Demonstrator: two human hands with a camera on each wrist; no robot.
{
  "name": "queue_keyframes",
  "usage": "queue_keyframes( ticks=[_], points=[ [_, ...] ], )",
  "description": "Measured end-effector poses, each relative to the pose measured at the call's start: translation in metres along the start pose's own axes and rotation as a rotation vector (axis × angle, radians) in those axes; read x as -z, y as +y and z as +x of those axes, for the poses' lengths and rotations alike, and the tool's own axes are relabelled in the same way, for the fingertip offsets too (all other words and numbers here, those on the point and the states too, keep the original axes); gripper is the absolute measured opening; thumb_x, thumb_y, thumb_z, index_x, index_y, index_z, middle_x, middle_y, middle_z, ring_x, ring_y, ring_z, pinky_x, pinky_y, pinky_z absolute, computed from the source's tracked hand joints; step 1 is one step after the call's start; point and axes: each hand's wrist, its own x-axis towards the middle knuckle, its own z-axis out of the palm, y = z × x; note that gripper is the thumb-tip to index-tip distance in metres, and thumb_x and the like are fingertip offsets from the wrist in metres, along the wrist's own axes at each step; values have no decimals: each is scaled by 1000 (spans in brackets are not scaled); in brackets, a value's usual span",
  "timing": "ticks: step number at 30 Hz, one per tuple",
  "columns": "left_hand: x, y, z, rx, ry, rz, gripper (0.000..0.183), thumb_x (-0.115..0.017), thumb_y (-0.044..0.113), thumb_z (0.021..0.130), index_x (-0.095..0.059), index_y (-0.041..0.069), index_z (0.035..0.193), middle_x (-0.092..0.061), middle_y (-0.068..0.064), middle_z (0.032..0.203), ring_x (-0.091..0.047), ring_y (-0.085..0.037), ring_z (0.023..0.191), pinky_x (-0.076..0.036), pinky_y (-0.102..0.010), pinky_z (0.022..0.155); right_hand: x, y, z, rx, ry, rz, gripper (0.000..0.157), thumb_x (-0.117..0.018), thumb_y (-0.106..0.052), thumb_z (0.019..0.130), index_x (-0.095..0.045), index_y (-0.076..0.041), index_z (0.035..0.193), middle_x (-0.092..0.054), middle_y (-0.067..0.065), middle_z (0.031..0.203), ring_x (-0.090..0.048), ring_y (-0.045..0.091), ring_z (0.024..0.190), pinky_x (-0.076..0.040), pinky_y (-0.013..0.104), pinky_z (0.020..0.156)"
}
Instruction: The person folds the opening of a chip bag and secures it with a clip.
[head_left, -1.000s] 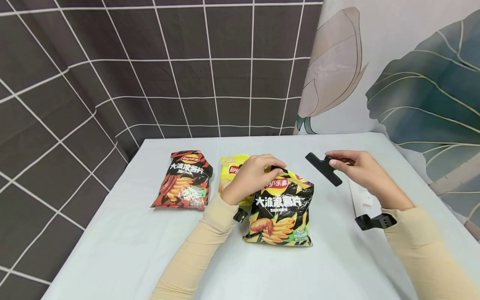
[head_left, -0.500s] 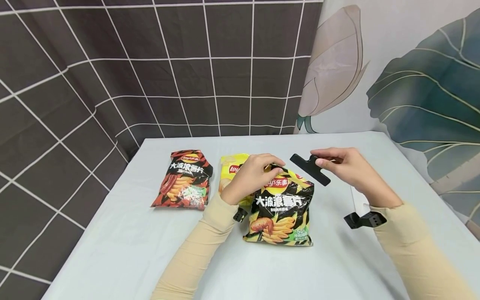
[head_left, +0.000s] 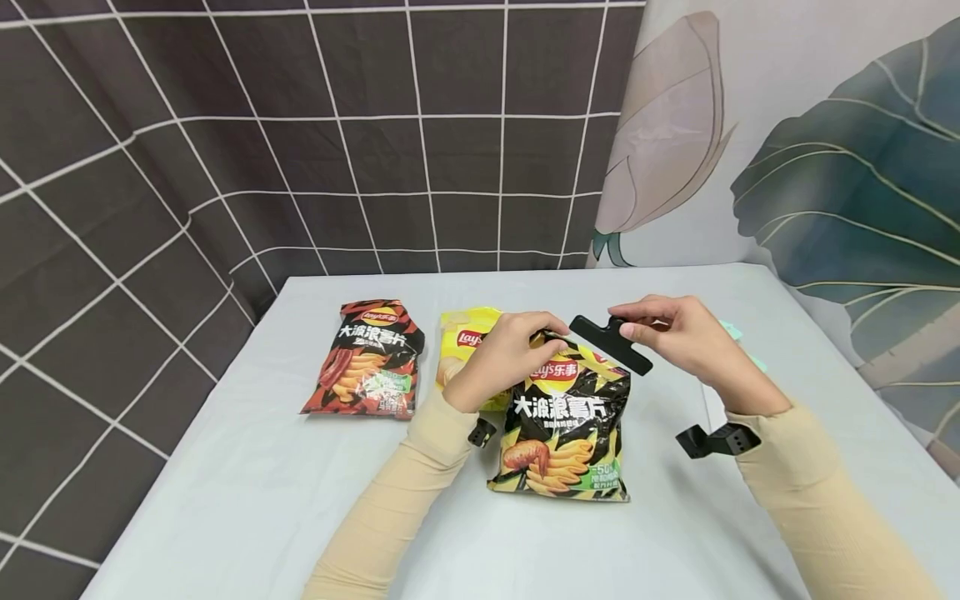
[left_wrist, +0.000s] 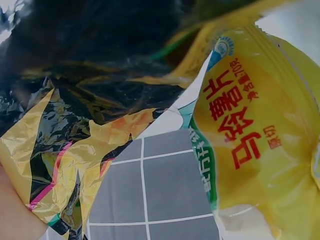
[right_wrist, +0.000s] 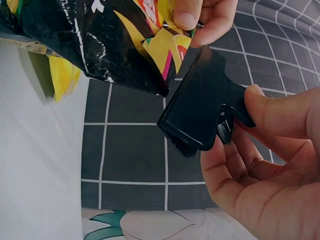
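Observation:
My left hand [head_left: 510,354] pinches the folded top corner of a black chip bag [head_left: 562,433], which stands upright on the table. In the right wrist view, the thumb and fingers of that hand grip the bag's yellow and black corner [right_wrist: 167,50]. My right hand [head_left: 678,342] holds a black bag clip [head_left: 611,343] by its handles, thumb on one side and fingers on the other. The clip's long bar lies right at the bag's top right edge in the head view. Behind the black bag and my left hand, a yellow chip bag [head_left: 457,337] is partly hidden.
A red chip bag [head_left: 371,362] lies on the white-covered table [head_left: 247,492] at the left. Beyond my right wrist, a white item with light green bits [head_left: 731,332] shows in part. A dark gridded cloth [head_left: 457,167] hangs behind the table.
My right hand has moved left with the bag clip, up to the black bag's top edge. The black bag has shifted slightly, its bottom nearer to me. My left hand keeps its grip.

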Motion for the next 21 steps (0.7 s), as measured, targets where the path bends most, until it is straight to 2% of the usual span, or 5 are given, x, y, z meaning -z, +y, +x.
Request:
queue_keyframes(
  ticks=[6,10,12,18,21],
  points=[
    [1,0,0,0,6,-12,17,-64,15,93,-69,8,107,-71,-7,108,-47,-8,58,-45,-20,70,-1,-1,1,-20,7,2,30,-63,-16,93,-67,-2,120,-64,16,112,-57,18,88,-48,18,68],
    [1,0,0,9,5,-9,18,-64,15,93,-69,8,108,-71,-5,109,-60,-8,72,-48,-19,76,-2,0,1,-21,5,17,28,-64,-13,92,-68,-2,117,-66,15,109,-55,14,82,-48,21,66],
    [1,0,0,10,5,-9,18,-64,15,93,-68,7,109,-71,-5,109,-61,-9,75,-49,-19,77,-2,-1,1,-25,1,20,28,-65,-12,91,-69,-2,117,-66,15,108,-56,13,81,-48,21,65],
    [0,-1,0,2,7,-13,18,-61,13,94,-68,7,110,-71,-6,109,-40,-7,53,-42,-19,65,-2,-3,1,-53,-19,20,28,-65,-11,91,-68,-2,118,-66,16,110,-56,15,79,-47,22,64],
    [0,-1,0,-3,10,-15,18,-61,12,94,-68,6,110,-71,-6,109,-38,-4,53,-41,-18,64,-2,-4,2,-59,-22,19,28,-65,-11,91,-68,-2,118,-66,17,110,-55,14,77,-46,23,63]
  ],
)
